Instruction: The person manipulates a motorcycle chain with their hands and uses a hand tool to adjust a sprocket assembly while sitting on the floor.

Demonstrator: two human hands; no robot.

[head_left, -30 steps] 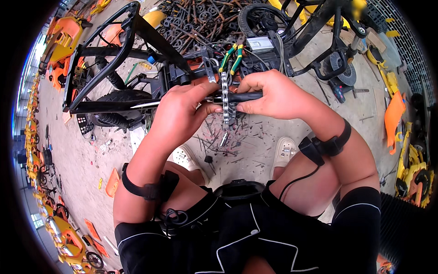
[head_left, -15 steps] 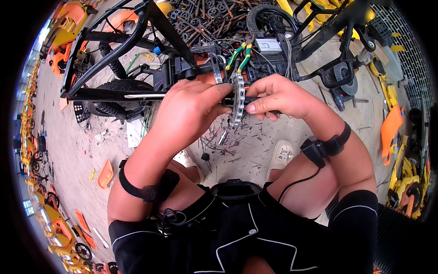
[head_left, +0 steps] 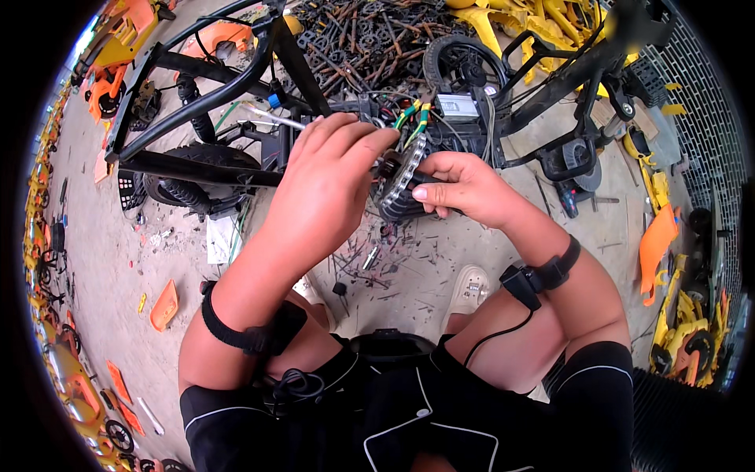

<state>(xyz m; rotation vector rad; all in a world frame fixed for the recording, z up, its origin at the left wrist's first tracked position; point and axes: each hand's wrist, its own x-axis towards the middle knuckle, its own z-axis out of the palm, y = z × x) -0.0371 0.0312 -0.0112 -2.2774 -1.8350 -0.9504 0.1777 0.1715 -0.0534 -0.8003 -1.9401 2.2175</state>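
Observation:
Between my hands is a sprocket wrapped in a metal chain [head_left: 415, 161], tilted, with dark parts around its middle. My right hand [head_left: 464, 187] pinches a dark piece on the sprocket's right side, thumb towards me. My left hand [head_left: 326, 173] is closed at the sprocket's left side, its fingertips hidden by its back. A thin silver rod [head_left: 271, 116] sticks out past the left hand to the upper left; its other end is hidden in the hand. Pliers with green and yellow handles [head_left: 423, 118] lie just beyond the chain.
A black vehicle frame [head_left: 212, 169] with a tyre stands at left, another frame [head_left: 543, 98] at right. Behind lies a heap of rusty crank parts [head_left: 362, 55]. Yellow and orange panels [head_left: 659, 240] line the sides. Small debris [head_left: 373, 256] litters the floor below my hands.
The sprocket and chain have turned from nearly edge-on to a slant. The silver rod has swung from nearly level to pointing up and left as my left hand rotated.

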